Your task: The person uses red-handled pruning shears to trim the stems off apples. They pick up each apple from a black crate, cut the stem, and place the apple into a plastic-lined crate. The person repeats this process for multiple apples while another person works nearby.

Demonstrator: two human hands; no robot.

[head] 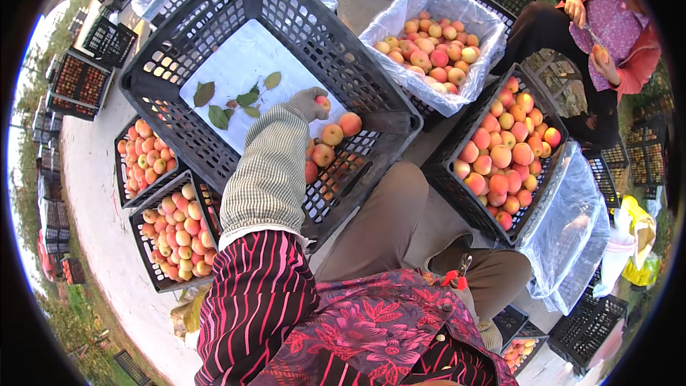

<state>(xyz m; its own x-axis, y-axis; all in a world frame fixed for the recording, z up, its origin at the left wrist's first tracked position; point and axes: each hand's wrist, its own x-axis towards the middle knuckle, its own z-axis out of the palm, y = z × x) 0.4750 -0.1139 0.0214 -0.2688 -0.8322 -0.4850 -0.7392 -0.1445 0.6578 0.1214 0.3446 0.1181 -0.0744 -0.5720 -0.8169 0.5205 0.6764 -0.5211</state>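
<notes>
My left hand (310,104), in a grey glove, reaches into a large black plastic crate (394,122) tilted before me. Its fingers are closed around a red-yellow apple (322,102). Just below the hand, several apples (323,155) are gathered in the crate's near corner. Leafy sprigs (247,98) lie on the white sheet (225,67) lining the crate. By my lap, my right hand (468,300) is gloved and mostly hidden by my shirt. Red-handled clippers (454,280) jut up from it, with their metal tip raised.
A crate lined with clear plastic (370,37) holds apples ahead on the right. Another apple-filled crate (442,163) stands by my knee, beside a plastic-covered crate (563,230). Two apple crates (170,236) sit at left. A person (616,32) at upper right holds an apple and a tool.
</notes>
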